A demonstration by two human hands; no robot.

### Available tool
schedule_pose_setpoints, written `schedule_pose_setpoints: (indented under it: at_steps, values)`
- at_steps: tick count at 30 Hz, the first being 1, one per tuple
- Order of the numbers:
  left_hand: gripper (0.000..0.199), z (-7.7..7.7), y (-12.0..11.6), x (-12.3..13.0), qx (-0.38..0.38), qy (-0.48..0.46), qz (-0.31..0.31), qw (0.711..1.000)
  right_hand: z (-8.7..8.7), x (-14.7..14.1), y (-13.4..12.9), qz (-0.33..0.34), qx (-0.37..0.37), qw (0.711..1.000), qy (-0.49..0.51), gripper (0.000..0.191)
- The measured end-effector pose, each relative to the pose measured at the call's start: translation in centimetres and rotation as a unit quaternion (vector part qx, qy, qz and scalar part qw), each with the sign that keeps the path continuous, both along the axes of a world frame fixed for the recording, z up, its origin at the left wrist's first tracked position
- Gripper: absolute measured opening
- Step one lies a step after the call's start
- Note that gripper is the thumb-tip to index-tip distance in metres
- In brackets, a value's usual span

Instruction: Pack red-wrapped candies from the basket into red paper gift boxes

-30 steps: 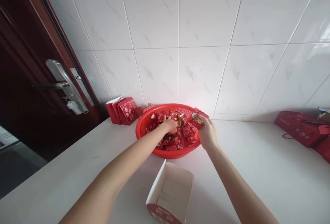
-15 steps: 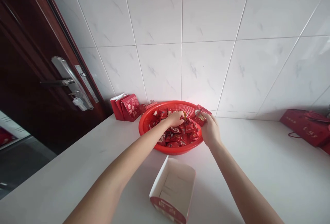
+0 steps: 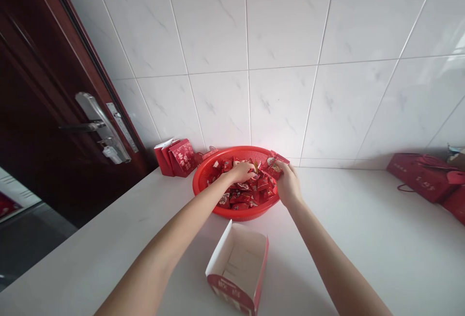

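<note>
A red plastic colander (image 3: 247, 215) holds many red-wrapped candies (image 3: 241, 197). My left hand (image 3: 241, 172) reaches into it from above, its fingers curled down among the wrappers. A small gold-coloured piece (image 3: 255, 165) shows by those fingertips; whatever they pinch is hidden. At the colander's right rim, my right hand (image 3: 289, 182) grips red candy packets (image 3: 273, 165) between thumb and fingers. Nearer to me, between my forearms, stands an open white-lined box (image 3: 238, 277) with a red printed front, and its visible inside is bare.
Folded red gift boxes (image 3: 177, 157) stand by the wall, left of the colander. Larger red boxes with cords (image 3: 423, 178) lie at the far right of the white countertop (image 3: 348, 219). A dark wooden door (image 3: 43, 88) with keys in its lock is at the left.
The view has shifted slightly. My left hand stays among the candies with its fingers shifting a little; my right hand keeps the packets at the rim.
</note>
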State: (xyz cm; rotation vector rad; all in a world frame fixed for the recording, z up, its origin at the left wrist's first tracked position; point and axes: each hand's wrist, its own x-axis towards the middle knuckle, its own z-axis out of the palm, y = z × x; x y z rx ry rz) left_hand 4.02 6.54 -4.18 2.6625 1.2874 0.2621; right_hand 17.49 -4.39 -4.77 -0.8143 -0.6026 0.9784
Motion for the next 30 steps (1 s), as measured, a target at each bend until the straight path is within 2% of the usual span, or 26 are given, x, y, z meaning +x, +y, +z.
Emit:
schedule_pose_setpoints:
  at_steps: [3,6,9,11,13,16,19,23,30]
  values:
    - [0.016,0.5,0.1,-0.3,0.011,-0.026,-0.009,1.0,0.1,0.0,0.0,-0.011,-0.005,1.0,0.012,0.01]
    - [0.018,1.3,0.0,-0.9,-0.019,-0.161,-0.035,0.986,0.1,0.0,0.2,-0.004,0.002,0.999,0.048,0.01]
    - [0.02,2.0,-0.9,-1.4,-0.094,-0.368,-0.062,0.923,0.0,0.0,0.4,0.01,0.011,0.998,0.062,0.01]
    - [0.024,2.4,-2.0,-1.7,-0.141,-0.457,-0.064,0.876,0.0,0.0,0.4,0.018,0.014,0.998,0.053,0.01]
    - [0.029,2.7,-3.4,-2.0,-0.191,-0.508,-0.054,0.838,-0.1,0.0,0.3,0.035,0.022,0.999,0.032,0.013]
    - [0.034,3.1,-5.3,-2.3,-0.238,-0.538,-0.031,0.808,-0.2,0.2,0.2,0.062,0.033,0.998,0.007,0.017]
    - [0.038,3.3,-6.4,-2.6,-0.233,-0.556,-0.016,0.798,-0.1,0.4,0.1,0.093,0.033,0.995,-0.008,0.02]
    - [0.034,3.1,-6.7,-3.1,-0.202,-0.57,0.012,0.796,-0.1,0.6,0.0,0.124,0.017,0.992,-0.029,0.025]
    - [0.027,2.1,-6.0,-3.2,-0.14,-0.558,-0.044,0.817,-0.3,0.7,0.0,0.131,0.005,0.986,-0.098,0.03]
